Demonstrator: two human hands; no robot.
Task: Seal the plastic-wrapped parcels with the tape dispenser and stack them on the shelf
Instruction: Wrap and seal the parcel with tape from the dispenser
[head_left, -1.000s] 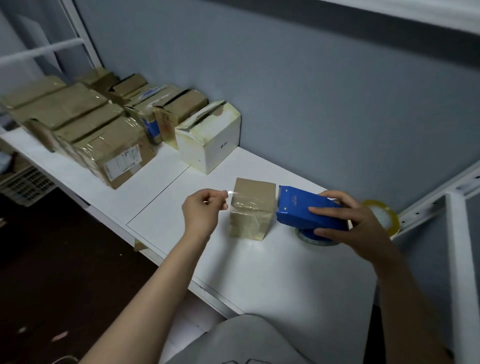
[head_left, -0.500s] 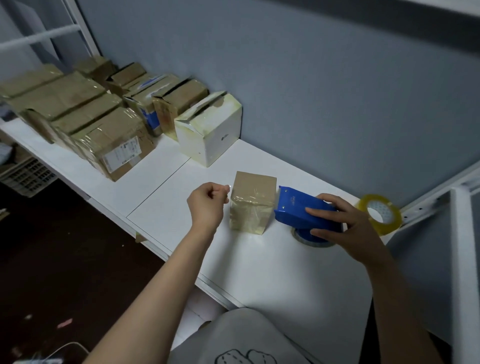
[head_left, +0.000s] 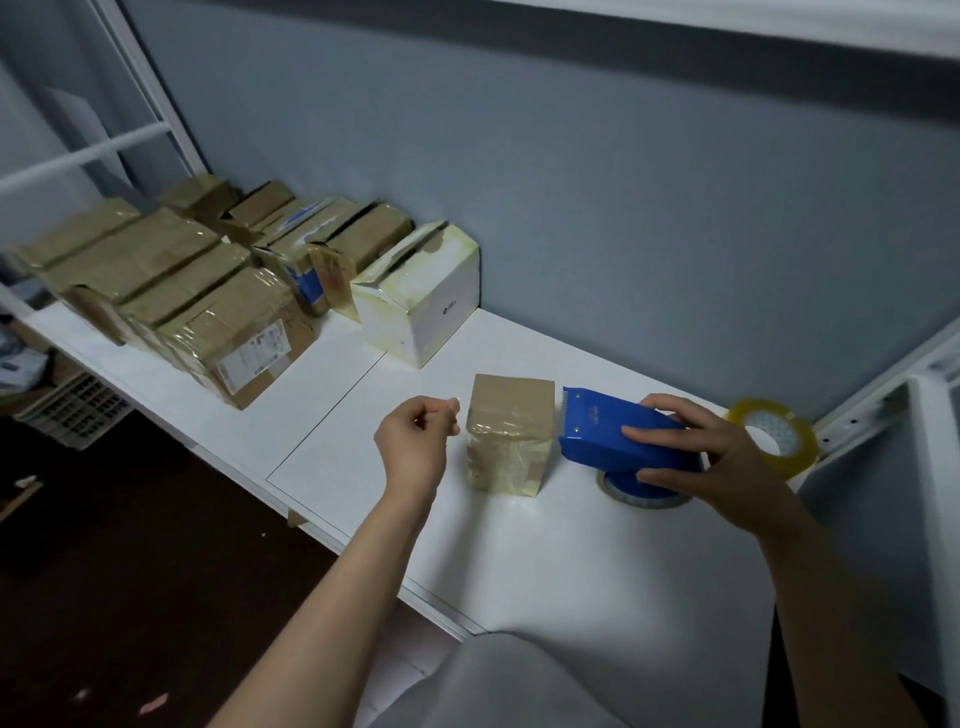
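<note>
Mid-seal: right hand grips the tape dispenser, left hand pinches the tape end (barely visible) by the parcel. Next, I'd say: press down, cut.

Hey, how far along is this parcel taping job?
Done: a row of taped parcels sits on the shelf at left. In hand: the right hand holds the blue tape dispenser beside the small parcel, while the left hand, fingers pinched, hovers at its top edge; whether it holds tape is unclear. Left: finish sealing it and set it with the others.
</note>
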